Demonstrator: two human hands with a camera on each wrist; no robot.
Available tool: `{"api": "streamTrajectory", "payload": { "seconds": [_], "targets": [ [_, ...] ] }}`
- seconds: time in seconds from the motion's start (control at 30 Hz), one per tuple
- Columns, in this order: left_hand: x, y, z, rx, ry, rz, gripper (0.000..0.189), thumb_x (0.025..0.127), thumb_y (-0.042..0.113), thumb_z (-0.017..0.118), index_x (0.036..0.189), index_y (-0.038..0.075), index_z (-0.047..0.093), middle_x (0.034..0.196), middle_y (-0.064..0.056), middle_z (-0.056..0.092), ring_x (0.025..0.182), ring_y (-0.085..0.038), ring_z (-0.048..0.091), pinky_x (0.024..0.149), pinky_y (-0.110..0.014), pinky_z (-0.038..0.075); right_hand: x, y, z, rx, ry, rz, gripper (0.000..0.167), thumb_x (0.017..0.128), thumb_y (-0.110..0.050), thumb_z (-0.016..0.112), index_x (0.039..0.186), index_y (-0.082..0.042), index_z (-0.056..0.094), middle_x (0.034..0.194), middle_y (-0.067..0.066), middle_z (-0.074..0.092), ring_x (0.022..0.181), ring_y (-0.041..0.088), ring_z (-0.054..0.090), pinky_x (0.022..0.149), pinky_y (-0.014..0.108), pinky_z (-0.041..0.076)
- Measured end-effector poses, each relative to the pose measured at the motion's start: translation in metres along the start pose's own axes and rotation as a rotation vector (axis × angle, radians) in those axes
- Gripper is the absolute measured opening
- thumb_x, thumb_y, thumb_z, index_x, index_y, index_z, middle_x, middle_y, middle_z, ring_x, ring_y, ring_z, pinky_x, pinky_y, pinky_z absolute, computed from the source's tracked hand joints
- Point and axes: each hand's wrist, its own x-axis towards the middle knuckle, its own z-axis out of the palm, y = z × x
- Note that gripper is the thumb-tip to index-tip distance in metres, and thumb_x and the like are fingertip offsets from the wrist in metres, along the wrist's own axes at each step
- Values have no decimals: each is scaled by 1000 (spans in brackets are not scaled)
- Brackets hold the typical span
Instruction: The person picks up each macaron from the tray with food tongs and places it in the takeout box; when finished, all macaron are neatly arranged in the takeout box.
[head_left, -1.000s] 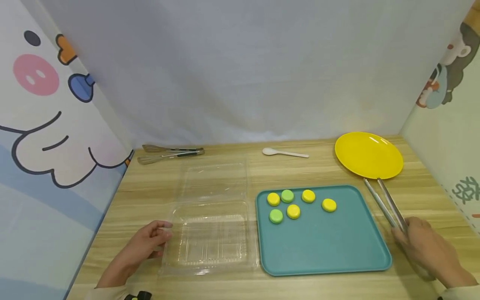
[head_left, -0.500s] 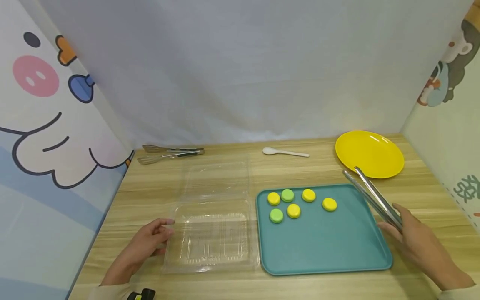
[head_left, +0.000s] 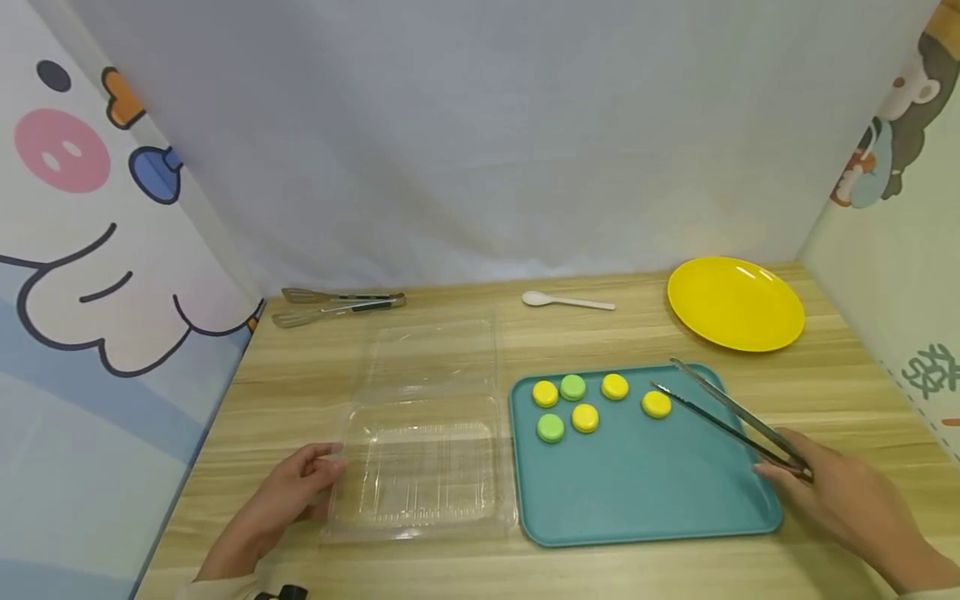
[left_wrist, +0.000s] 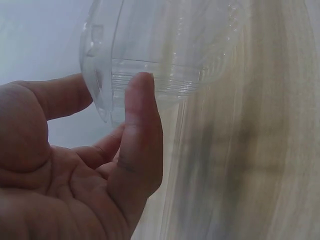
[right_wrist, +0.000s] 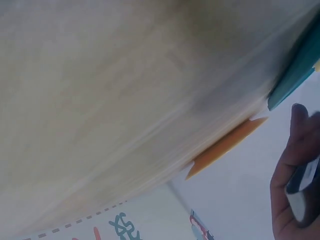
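My right hand (head_left: 847, 500) holds metal tongs (head_left: 738, 425) over the right side of the teal tray (head_left: 645, 492). The tongs' arms stand apart, their tips close to a yellow macaron (head_left: 656, 405), with nothing between them. More yellow and green macarons, such as a green one (head_left: 551, 428), sit on the tray's left part. In the right wrist view, fingers curl round the tongs' end (right_wrist: 300, 197). My left hand (head_left: 292, 492) pinches the left rim of a clear plastic clamshell container (head_left: 427, 471), which lies with its lid (head_left: 431, 354) folded back.
A yellow plate (head_left: 735, 304) stands at the back right, behind the tray. Along the back edge lie a white spoon (head_left: 568, 301) and a second pair of tongs (head_left: 341, 307) with slotted ends. A pale curtain and printed side walls enclose the wooden table (head_left: 285, 392).
My right hand has swung the tongs leftward, from beside the tray near the plate to over the tray, and their arms have spread wider. The left hand stays at the container's edge.
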Motion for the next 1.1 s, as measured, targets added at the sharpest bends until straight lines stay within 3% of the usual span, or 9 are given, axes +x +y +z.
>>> {"api": "streamTrajectory", "payload": {
  "seconds": [0.17, 0.33, 0.7, 1.1],
  "targets": [
    [-1, -5, -3, -74, -42, 6, 55, 105, 22, 56, 147, -6, 34, 119, -16, 58, 101, -22, 58, 80, -40, 57, -2, 2, 3, -31, -6, -14, 48, 94, -38, 72, 122, -2, 58, 90, 7, 72, 65, 23, 63, 52, 45, 49],
    [0, -6, -5, -105, -72, 2, 56, 104, 25, 59, 148, -2, 38, 115, -13, 54, 95, -22, 55, 80, -39, 55, -2, 2, 7, -52, 11, -58, 44, 90, -34, 77, 117, -1, 63, 86, 1, 69, 68, 20, 63, 55, 45, 51],
    [3, -9, -1, -136, -39, -18, 53, 102, 24, 63, 147, 7, 41, 104, -5, 57, 82, -13, 53, 68, -28, 52, -2, -2, 13, -110, 11, -110, 40, 89, -33, 78, 114, -4, 66, 78, -7, 64, 59, 7, 48, 49, 32, 44],
    [3, -5, -2, -186, -55, -29, 47, 103, 23, 60, 140, 1, 42, 98, -2, 56, 87, -13, 54, 75, -32, 52, -2, -7, 8, -89, 12, -90, 35, 91, -30, 76, 112, -4, 66, 76, -6, 61, 57, 9, 46, 47, 31, 41]
  ]
}}
